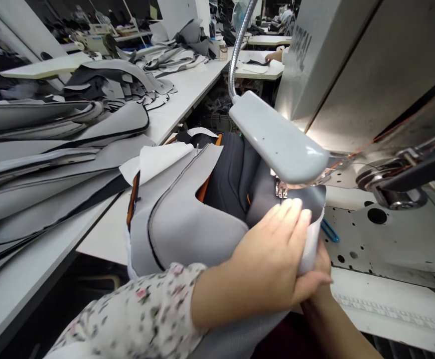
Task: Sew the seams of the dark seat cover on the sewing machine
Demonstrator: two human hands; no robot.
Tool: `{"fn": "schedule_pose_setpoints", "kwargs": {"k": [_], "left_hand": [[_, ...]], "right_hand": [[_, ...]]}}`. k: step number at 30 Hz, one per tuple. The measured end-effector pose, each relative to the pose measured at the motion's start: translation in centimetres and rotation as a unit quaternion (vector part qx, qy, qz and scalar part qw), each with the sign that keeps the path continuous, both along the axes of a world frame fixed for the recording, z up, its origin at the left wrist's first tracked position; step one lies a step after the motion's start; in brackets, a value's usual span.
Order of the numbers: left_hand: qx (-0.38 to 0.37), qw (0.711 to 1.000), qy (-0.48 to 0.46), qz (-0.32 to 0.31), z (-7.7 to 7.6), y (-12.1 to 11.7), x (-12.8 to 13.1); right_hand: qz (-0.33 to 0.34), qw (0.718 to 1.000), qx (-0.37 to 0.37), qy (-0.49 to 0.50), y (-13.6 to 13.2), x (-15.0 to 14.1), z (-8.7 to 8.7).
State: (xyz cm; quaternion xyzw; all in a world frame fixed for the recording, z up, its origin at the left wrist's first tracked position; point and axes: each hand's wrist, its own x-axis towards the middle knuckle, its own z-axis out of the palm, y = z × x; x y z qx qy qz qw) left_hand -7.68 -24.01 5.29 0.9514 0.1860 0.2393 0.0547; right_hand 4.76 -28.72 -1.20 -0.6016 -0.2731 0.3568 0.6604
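Note:
A grey foam-backed fabric cover [198, 224] with dark quilted panels, orange edging and a stitched seam lies across the sewing machine bed. My left hand [273, 254] rests on it, fingers stretched flat just in front of the presser foot [281, 189], thumb out to the right. At the cover's turned-up right edge, my right hand [322, 264] grips the fabric from below; most of its fingers are hidden behind the material and my left hand. The presser foot sits at the dark grey part of the cover. A grey lamp head [280, 139] partly covers the needle area.
Stacked grey fabric panels [53, 164] fill the left table, with more cut pieces behind. A blue thread snipper [330, 231] lies on the machine bed [374, 244]. Orange thread runs at right. Another person's hand [274, 56] is at a far table.

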Motion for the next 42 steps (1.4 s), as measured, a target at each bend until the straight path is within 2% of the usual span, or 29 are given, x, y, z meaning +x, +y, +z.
{"fn": "schedule_pose_setpoints", "kwargs": {"k": [3,6,9,15,18,21,24,27,29,32,36,42], "left_hand": [[-0.015,0.998,0.050,0.036,0.7,-1.6,-2.3],[-0.041,0.997,0.065,0.000,1.0,-2.0,-3.2],[-0.042,0.998,0.039,-0.035,0.9,-1.6,-2.5],[-0.048,0.997,-0.024,-0.046,1.1,-0.8,-1.2],[-0.056,0.997,-0.021,-0.042,1.3,-0.2,-0.7],[-0.055,0.998,-0.012,-0.042,1.4,0.8,0.2],[-0.060,0.997,-0.013,-0.041,1.5,1.6,0.8],[-0.062,0.997,-0.017,-0.043,1.5,1.5,0.4],[-0.059,0.998,-0.008,-0.032,1.5,0.8,-0.5],[-0.067,0.997,0.041,-0.007,1.6,-0.4,-2.0],[-0.077,0.995,0.042,-0.052,1.6,-1.1,-2.1],[-0.097,0.993,0.002,-0.061,1.5,-0.3,-0.8]], "right_hand": [[-0.019,0.999,-0.029,0.042,-1.4,-1.1,0.9],[-0.010,0.997,-0.043,0.070,-2.4,-1.7,1.4],[-0.012,0.997,-0.027,0.068,-2.3,-1.6,2.0],[-0.031,0.997,-0.029,0.070,-1.5,-1.1,2.3],[-0.025,0.997,-0.020,0.077,-1.1,-0.9,1.5],[-0.053,0.995,-0.009,0.083,-0.2,-0.7,1.0],[-0.080,0.991,-0.002,0.107,0.8,-0.5,1.3],[-0.095,0.985,-0.012,0.141,1.1,-0.6,1.8],[-0.088,0.983,-0.030,0.156,0.5,-0.8,2.0],[-0.039,0.985,-0.069,0.155,-1.2,-1.3,2.2],[0.011,0.990,-0.085,0.113,-2.8,-2.1,2.8],[-0.013,0.992,-0.083,0.092,-2.1,-1.9,4.1]]}}
